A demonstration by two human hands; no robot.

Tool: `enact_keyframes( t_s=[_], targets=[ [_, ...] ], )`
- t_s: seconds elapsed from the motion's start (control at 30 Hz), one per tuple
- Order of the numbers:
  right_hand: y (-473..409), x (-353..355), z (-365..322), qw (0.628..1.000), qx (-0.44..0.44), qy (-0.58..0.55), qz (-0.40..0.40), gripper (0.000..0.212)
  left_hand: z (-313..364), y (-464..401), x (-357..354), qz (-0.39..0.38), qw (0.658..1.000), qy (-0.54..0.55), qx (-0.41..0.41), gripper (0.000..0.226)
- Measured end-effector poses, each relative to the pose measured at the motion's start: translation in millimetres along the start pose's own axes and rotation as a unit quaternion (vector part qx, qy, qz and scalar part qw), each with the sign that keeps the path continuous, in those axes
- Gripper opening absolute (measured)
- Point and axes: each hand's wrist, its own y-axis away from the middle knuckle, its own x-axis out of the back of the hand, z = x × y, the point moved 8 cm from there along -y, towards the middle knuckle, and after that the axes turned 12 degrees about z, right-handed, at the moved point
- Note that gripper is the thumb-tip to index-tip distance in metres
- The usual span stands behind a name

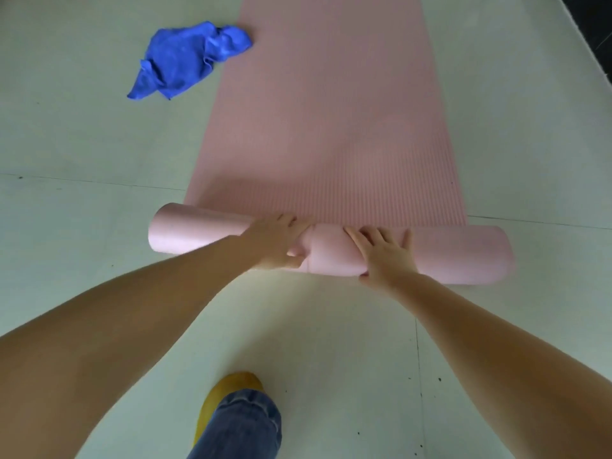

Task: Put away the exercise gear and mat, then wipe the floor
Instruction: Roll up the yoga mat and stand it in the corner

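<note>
A pink exercise mat (331, 120) lies flat on the pale floor and runs away from me. Its near end is rolled into a thick roll (457, 253) that lies crosswise in front of me. My left hand (275, 241) grips the roll just left of its middle, fingers over the top and thumb on the near side. My right hand (385, 256) presses on the roll just right of the middle, fingers spread over it. Between the two hands the roll is squeezed narrower. A crumpled blue cloth (187, 59) lies on the floor left of the mat.
The floor (82, 160) is pale tile with thin seams and small dark specks. A yellow shoe (228, 392) and a jeans leg (241, 429) stand at the bottom centre. A dark strip (596, 31) borders the floor at the top right.
</note>
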Motion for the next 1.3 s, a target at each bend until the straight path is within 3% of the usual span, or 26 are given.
enact_keyframes(
  t_s=[0.13,0.27,0.33,0.4,0.5,0.57,0.73,0.87,0.97,1.1,1.23,1.3],
  targets=[
    [-31,14,12,0.998,-0.011,-0.048,-0.041,0.071,-13,25,-13,0.072,0.979,-0.189,0.002,0.108],
    [-63,22,21,0.985,-0.059,-0.118,-0.111,0.06,-21,-5,-13,0.055,0.983,-0.168,0.049,0.115],
    [-76,22,23,0.987,-0.083,-0.095,-0.101,0.062,-26,-27,-12,0.03,0.987,-0.147,0.049,0.113],
    [-83,28,18,0.995,-0.09,-0.022,-0.029,0.071,-36,-48,-14,0.005,0.993,-0.109,0.037,0.11],
    [-67,39,-8,0.987,-0.048,0.015,0.151,0.088,-54,-74,-17,-0.028,0.999,-0.007,0.018,0.105],
    [-45,29,-20,0.983,-0.004,0.016,0.185,0.092,-62,-84,-19,-0.058,0.997,0.047,0.012,0.103],
    [-44,1,-8,0.995,0.054,0.075,0.023,0.123,-68,-89,-28,-0.05,0.994,0.099,0.005,0.104],
    [-78,-5,2,0.996,0.051,0.078,0.006,0.146,-71,-100,-26,-0.095,0.987,0.13,0.013,0.103],
    [-87,-2,7,0.997,0.031,0.069,-0.033,0.131,-75,-105,-25,-0.115,0.984,0.133,0.01,0.106],
    [-100,14,6,0.988,0.056,0.037,-0.14,0.085,-78,-108,-24,-0.169,0.975,0.147,0.0,0.11],
    [-125,31,17,0.978,0.066,-0.01,-0.197,0.077,-86,-122,0,-0.245,0.959,0.14,-0.013,0.105],
    [-143,34,23,0.971,0.077,-0.03,-0.224,0.073,-86,-132,29,-0.247,0.963,0.097,-0.04,0.088]
  ],
)
